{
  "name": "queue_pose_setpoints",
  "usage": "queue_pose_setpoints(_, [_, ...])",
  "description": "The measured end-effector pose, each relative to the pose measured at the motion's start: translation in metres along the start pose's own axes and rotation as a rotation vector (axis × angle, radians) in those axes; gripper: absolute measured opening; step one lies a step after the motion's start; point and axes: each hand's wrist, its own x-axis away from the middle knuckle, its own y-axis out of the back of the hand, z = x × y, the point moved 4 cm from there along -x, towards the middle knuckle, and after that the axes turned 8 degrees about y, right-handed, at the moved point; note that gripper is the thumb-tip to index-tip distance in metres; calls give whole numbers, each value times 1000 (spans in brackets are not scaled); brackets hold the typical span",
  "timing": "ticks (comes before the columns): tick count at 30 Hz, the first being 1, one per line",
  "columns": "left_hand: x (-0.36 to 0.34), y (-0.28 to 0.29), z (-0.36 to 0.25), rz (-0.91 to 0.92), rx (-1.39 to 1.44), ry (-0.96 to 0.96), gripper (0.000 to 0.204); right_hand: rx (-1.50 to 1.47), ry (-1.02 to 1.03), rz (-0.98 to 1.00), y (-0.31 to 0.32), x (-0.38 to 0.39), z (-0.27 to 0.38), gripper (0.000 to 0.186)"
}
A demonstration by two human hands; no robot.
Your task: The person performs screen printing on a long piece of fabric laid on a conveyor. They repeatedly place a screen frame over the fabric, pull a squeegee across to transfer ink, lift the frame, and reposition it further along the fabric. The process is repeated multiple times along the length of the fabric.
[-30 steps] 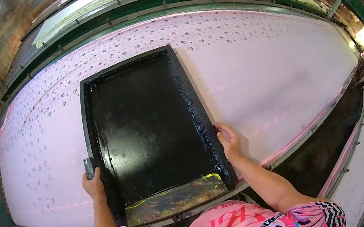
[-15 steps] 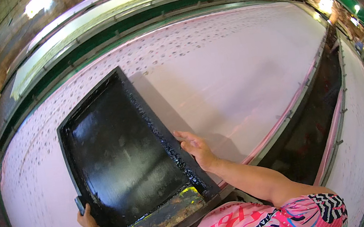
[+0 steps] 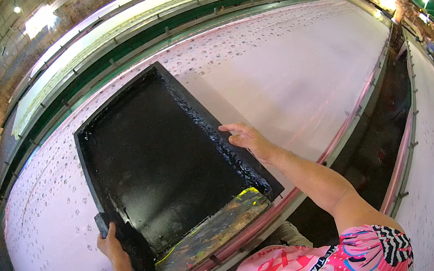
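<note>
A large black screen printing frame slants over the pale fabric-covered table, held between my two hands. Dark wet ink coats its inner right side, and a paint-stained strip edged with yellow runs along the near end. My left hand is closed at the frame's left side, by a small dark block. On the right rail rests my right hand, its fingers bent against the outer edge and partly hidden. The frame casts a shadow on the fabric to its right.
Rows of small dark printed marks cover the far and left parts of the pale fabric. Beyond stands another long table with yellowish cloth. A dark walkway separates this table from one on the right.
The frame has shifted rightward and slightly away from me in the view, with both hands moving along with it. The sheen on its dark surface has faded.
</note>
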Motion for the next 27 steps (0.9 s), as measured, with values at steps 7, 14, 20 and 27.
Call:
queue_pose_setpoints(7, [106,-182,4,-39,-29,-115,23,17,-98,-89,189,3,-20,56])
queue_pose_setpoints(14, [189,-296,19,-91,-92,-145,27,-233,-165,-246,319,28,-24,48])
queue_pose_setpoints(20, [219,-339,33,-92,-124,-136,28,-218,-155,-273,373,39,-20,51])
queue_pose_setpoints(27, [233,-363,36,-79,-186,-162,26,-277,-149,-279,411,43,-47,51])
